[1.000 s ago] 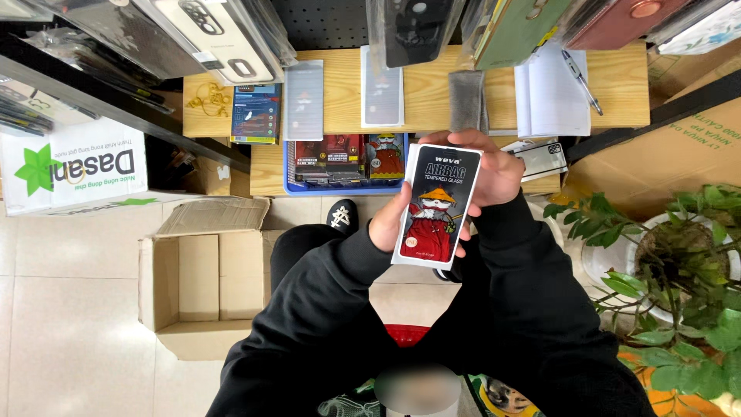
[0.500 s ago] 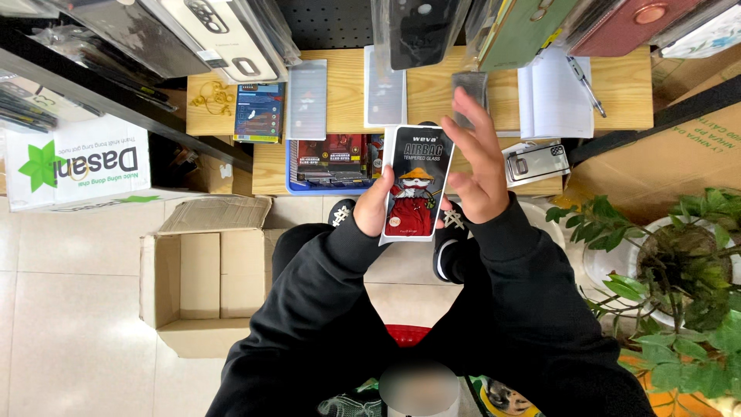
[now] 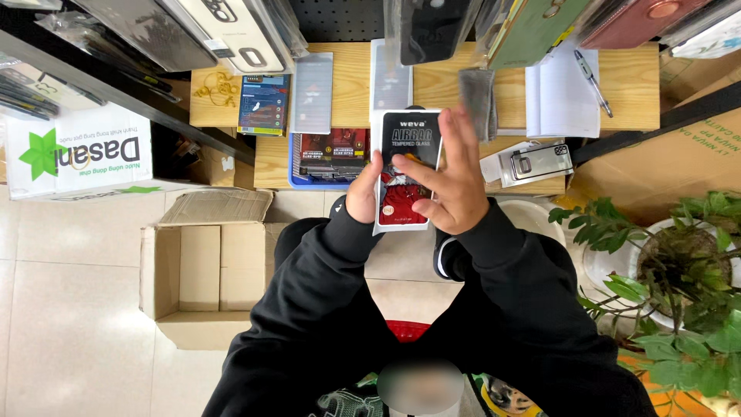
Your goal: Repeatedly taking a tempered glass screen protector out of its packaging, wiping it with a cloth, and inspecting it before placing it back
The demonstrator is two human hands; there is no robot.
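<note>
A flat black and red packet with a white border is held up in front of me, over the edge of the low wooden shelf. My left hand grips its lower left edge with the thumb on the front. My right hand lies across the packet's front with its fingers spread, covering the lower right half. Both arms wear black sleeves.
An open, empty cardboard box sits on the tiled floor at my left. A blue tray of red packets rests on the shelf, beside a phone case, a notebook with pen and a grey cloth. A potted plant stands right.
The packet has risen away from my body toward the shelf. My right hand has shifted from the packet's right edge onto its front, fingers now spread.
</note>
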